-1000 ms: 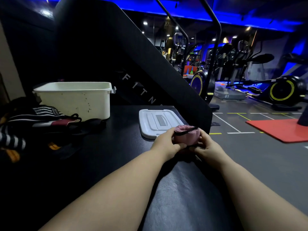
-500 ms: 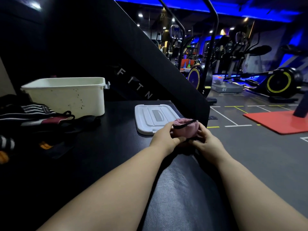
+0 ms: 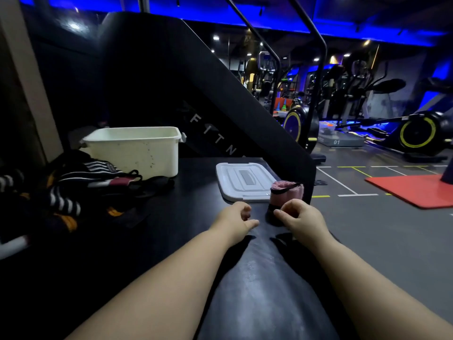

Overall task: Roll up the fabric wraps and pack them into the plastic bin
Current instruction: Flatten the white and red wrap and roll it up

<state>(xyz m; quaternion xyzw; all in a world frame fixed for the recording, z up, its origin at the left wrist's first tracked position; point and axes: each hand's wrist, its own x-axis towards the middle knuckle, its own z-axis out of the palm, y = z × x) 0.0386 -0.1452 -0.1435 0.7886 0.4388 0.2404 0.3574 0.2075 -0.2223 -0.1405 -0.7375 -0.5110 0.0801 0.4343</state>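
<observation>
A rolled pink fabric wrap [image 3: 286, 192] with a black strap stands upright on the black padded surface [image 3: 257, 290], beside the bin's white lid [image 3: 242, 180]. My right hand [image 3: 300, 218] is at the roll's dark lower end, thumb and curled fingers pinching it. Just left of the roll, my left hand [image 3: 236, 217] is off it, fingers loosely curled and holding nothing. The white plastic bin [image 3: 137, 149] stands open at the back left. A heap of unrolled striped and dark wraps [image 3: 66, 190] lies in front of it to the left.
A black slanted machine panel [image 3: 196, 94] rises right behind the bin and the lid. The padded surface ends just right of the roll, dropping to the gym floor with a red mat [image 3: 414, 190] and exercise bikes [image 3: 416, 133].
The roll, held up between both hands before, now stands on the surface. My left hand has let go and drawn back to the left; my right hand has dropped to the roll's base.
</observation>
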